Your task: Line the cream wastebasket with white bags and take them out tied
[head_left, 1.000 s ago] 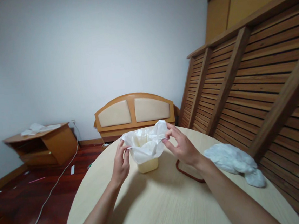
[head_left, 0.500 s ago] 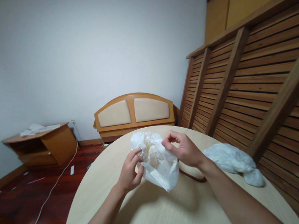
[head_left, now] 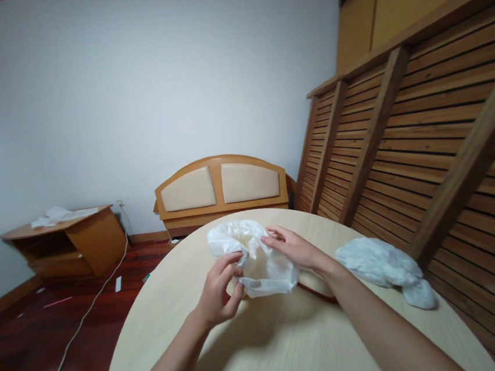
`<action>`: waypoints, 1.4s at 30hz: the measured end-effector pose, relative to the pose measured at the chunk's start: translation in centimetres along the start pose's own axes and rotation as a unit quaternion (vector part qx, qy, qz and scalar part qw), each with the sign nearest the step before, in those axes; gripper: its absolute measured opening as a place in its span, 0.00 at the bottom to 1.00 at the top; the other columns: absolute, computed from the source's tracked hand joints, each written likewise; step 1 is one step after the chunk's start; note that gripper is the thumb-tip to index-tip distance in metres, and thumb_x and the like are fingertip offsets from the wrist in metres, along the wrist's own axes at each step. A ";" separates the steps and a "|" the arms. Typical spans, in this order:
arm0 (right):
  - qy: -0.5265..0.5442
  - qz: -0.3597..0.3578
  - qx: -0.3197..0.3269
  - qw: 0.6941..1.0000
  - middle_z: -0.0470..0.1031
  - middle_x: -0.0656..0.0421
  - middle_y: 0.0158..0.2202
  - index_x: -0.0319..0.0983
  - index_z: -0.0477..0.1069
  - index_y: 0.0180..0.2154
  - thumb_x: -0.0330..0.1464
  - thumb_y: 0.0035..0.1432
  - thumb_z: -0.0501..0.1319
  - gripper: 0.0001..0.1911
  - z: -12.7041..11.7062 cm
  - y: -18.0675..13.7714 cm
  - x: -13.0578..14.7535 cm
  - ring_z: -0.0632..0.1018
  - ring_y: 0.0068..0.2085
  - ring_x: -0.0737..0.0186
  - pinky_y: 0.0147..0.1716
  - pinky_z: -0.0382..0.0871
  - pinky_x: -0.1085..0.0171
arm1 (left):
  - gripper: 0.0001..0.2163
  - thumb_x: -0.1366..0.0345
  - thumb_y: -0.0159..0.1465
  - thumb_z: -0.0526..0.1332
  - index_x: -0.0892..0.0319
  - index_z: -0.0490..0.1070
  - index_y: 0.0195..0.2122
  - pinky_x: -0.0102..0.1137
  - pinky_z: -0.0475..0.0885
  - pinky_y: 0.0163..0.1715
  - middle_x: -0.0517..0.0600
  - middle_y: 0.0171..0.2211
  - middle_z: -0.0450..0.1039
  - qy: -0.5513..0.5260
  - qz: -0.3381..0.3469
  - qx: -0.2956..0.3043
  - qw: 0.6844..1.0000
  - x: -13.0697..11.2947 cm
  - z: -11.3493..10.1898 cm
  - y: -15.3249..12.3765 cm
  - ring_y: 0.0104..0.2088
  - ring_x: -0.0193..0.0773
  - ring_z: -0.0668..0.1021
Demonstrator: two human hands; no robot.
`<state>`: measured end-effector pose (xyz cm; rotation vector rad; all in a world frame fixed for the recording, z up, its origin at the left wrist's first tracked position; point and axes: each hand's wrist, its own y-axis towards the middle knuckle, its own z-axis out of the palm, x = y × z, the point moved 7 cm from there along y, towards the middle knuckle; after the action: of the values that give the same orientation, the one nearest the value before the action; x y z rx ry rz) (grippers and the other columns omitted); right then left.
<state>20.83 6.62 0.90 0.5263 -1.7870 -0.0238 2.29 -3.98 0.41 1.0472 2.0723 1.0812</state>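
A crumpled white plastic bag (head_left: 268,274) is spread around a pale container-like shape on the round table, its top gathered into loose folds. At the bag's left edge, my left hand (head_left: 222,287) pinches the plastic between thumb and fingers. My right hand (head_left: 295,246) grips the bag's right upper edge, thumb on top and fingertips partly behind the plastic. Beneath the right wrist, a thin reddish-brown curved piece (head_left: 316,291) lies on the table; its full shape is hidden by the bag and arm.
Another crumpled white plastic bag (head_left: 382,266) lies at the right of the round table (head_left: 165,333). Slatted wooden panels (head_left: 402,153) lean along the right side. Behind stands a headboard (head_left: 221,188); a low cabinet (head_left: 90,241) and a cable (head_left: 85,318) are at left.
The bag's front corner has been drawn up and its edge is now folded flatter. My right hand has moved slightly lower and left along the rim; the left hand stays at the left edge.
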 end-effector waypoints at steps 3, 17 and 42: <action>-0.057 -0.035 -0.034 0.997 0.82 0.49 0.48 0.37 0.78 0.50 0.39 0.57 0.67 0.21 -0.2 0.3 -0.2 0.81 0.46 0.51 0.48 0.74 0.56 | 0.06 0.73 0.62 0.56 0.56 0.66 0.40 0.38 0.74 0.48 0.59 0.50 0.73 0.001 0.008 0.005 1.000 -0.6 0.1 0.2 0.50 0.47 0.78; -0.146 -0.101 -0.105 0.979 0.81 0.50 0.44 0.38 0.81 0.40 0.42 0.61 0.63 0.15 0.0 -0.5 2.3 0.80 0.45 0.53 0.48 0.72 0.56 | 0.05 0.72 0.60 0.56 0.55 0.62 0.34 0.50 0.65 0.54 0.48 0.31 0.73 0.009 0.040 0.011 0.999 -1.6 0.1 1.0 0.35 0.42 0.76; 0.070 -0.129 -0.172 0.974 0.80 0.56 0.33 0.39 0.76 0.34 0.50 0.61 0.61 0.20 -2.9 -1.4 5.0 0.78 0.35 0.59 0.36 0.70 0.64 | 0.33 0.61 0.63 0.66 0.56 0.51 0.66 0.58 0.62 0.63 0.66 0.67 0.54 0.068 -0.100 -0.131 0.984 2.9 -0.2 -0.8 0.68 0.58 0.60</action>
<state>23.05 4.26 5.87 0.4919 -1.5250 -0.4574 0.30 -1.95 -0.51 0.6389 2.0200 1.3072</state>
